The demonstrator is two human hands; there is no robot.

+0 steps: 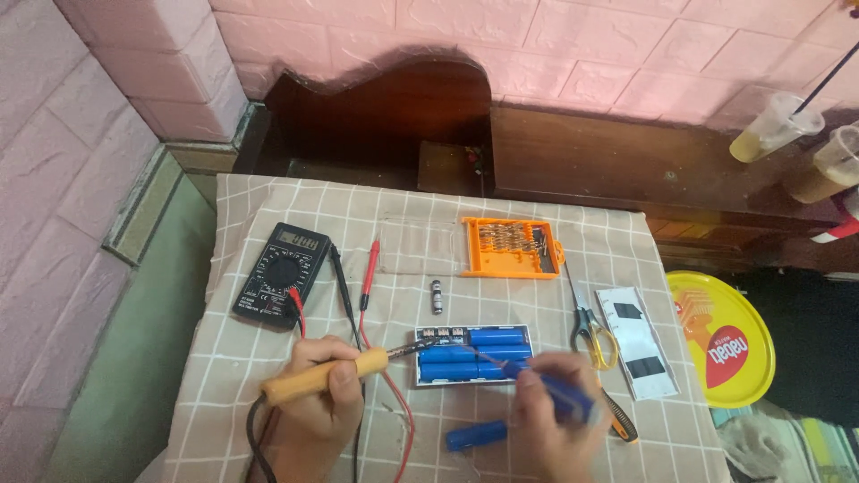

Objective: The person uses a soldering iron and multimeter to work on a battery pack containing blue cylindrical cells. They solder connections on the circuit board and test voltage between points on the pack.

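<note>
Battery pack [472, 354] under my soldering iron [327, 375] and screwdriver [537, 385] on the checked tablecloth [537, 295]

Blue cylindrical cells sit seated in the white tray in front of me, the small circuit board at its left end, while one loose blue cell [476, 436] lies apart nearer to me, so the pack looks only partly finished to my eye; whether any joint is soldered I cannot tell; my left hand [318, 402] is clenched around the iron's wooden handle with the tip at the tray's left end, my right hand [555, 420] grasps the blue-handled screwdriver with its tip on the cells; black multimeter [281, 273] with red and black probes lies off to my left, orange bit case [512, 248] beyond, scissors [592, 331] to the right
</note>
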